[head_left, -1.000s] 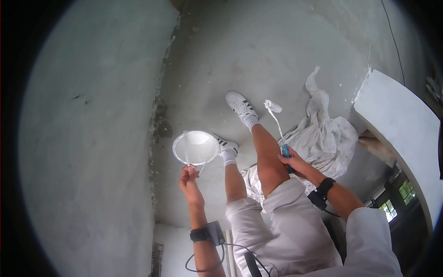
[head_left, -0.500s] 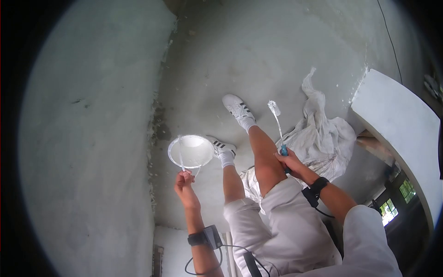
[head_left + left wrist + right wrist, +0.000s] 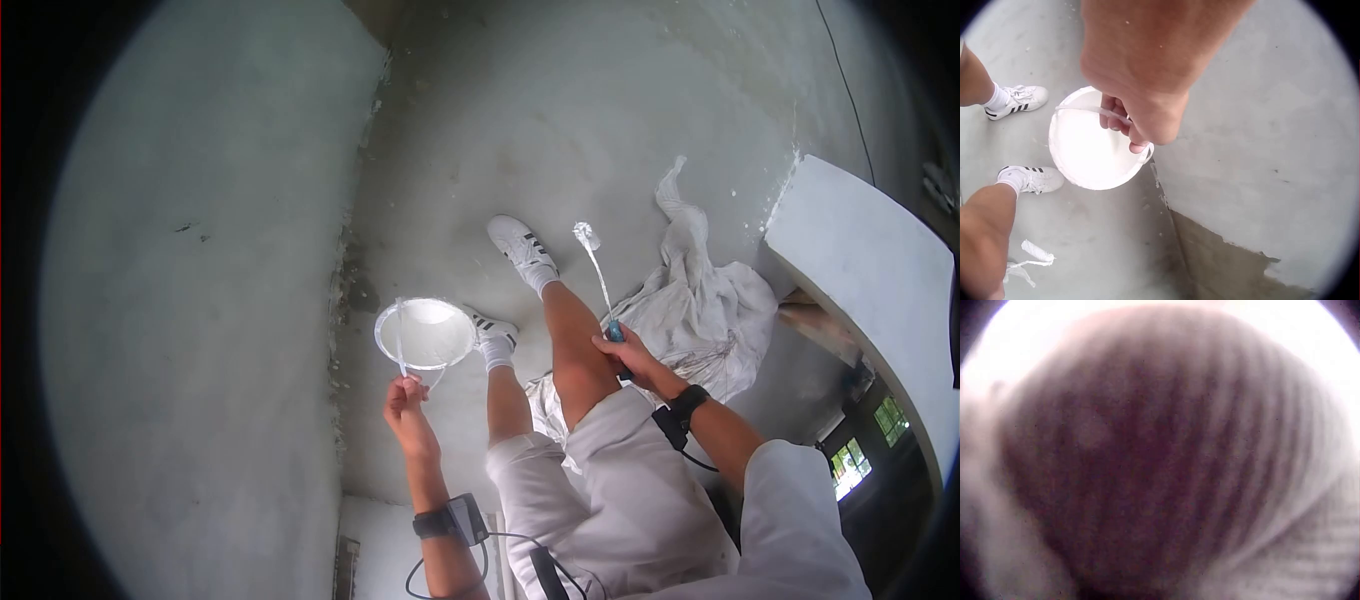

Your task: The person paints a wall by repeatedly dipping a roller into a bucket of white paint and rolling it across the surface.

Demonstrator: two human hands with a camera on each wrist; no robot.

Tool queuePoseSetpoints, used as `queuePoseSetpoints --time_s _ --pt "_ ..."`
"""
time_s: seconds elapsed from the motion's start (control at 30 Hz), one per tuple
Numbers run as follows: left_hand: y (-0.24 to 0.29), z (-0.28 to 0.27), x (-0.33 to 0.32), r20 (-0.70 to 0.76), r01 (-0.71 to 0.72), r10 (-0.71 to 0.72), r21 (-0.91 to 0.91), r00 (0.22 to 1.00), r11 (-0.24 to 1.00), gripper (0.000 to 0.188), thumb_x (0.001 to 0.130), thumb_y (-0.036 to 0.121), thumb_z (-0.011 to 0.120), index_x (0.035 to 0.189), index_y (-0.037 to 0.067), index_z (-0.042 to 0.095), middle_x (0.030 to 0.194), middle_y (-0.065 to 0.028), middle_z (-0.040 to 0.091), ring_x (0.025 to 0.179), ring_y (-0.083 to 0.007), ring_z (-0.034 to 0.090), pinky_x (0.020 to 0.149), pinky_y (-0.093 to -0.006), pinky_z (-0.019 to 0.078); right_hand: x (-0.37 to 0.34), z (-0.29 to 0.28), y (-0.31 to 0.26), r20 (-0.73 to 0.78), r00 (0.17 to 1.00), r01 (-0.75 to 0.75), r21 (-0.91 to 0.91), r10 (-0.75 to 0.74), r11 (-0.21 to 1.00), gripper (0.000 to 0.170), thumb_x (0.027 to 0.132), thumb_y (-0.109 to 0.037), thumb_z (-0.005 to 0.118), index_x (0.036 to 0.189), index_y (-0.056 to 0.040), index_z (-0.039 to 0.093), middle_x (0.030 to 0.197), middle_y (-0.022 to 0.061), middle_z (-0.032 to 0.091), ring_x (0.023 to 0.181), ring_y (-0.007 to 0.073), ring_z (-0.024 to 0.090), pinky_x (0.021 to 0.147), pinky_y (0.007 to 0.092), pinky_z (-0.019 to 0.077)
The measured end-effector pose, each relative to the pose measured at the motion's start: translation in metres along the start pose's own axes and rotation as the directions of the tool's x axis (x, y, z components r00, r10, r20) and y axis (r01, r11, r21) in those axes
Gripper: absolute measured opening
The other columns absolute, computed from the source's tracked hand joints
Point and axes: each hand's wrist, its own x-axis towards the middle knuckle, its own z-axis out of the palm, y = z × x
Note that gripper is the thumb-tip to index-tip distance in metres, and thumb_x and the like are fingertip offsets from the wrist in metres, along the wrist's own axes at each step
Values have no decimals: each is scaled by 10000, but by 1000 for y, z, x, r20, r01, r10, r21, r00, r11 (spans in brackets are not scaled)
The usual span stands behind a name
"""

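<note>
My left hand [image 3: 408,408] grips the bail handle of a white bucket [image 3: 380,335], its fingers curled round the handle. From above, the bucket's pale inside shows in the head view. The left wrist view has the hand over the bucket rim [image 3: 1059,164]. Beside the right thigh, my right hand [image 3: 632,358] holds a paint roller by its blue handle [image 3: 615,331]. The roller's thin frame, coated white, points away toward the white roller head [image 3: 588,237]. A blurred, dark striped surface fills the right wrist view, where neither hand nor roller shows.
A crumpled white cloth [image 3: 715,300] lies on the grey floor [image 3: 590,110] to the right. Along the left runs a wall [image 3: 190,330] with paint-spattered edging. A white panel [image 3: 865,260] curves across the right side. The person's feet in white shoes [image 3: 518,240] stand beside the bucket.
The roller head has turned, showing a different side than before. The bucket and left hand shifted slightly left, then back right, with both grips kept. The view itself has shifted a little.
</note>
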Motion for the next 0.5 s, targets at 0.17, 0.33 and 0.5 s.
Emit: queuePoseSetpoints --time_s 0.17,0.33,0.5 --pt "3 4 -1 4 -30 30 45 1000 999 138 976 159 569 885 62 608 809 13 549 758 -105 468 774 -275 404 20 11 -6 -141 984 70 -233 -105 970 267 917 -304 676 839 -100 524 633 -32 480 551 72 451 460 267 359" --pt "9 13 -4 -62 -43 47 60 997 997 173 960 186 564 863 51 611 763 7 526 752 -113 472 738 -267 381 55 -10 -14 -310 837 311 -408 -451 858 377 918 -337 659 740 -36 519 603 8 482 555 126 393 531 328 375" --pt "13 12 -7 -47 -47 47 -2 998 999 135 982 144 572 873 69 603 858 17 567 764 -101 469 774 -272 410 13 -30 -50 -436 591 183 -747 -678 639 197 920 -255 609 906 -68 546 662 146 582 649 379 598 630 475 442"
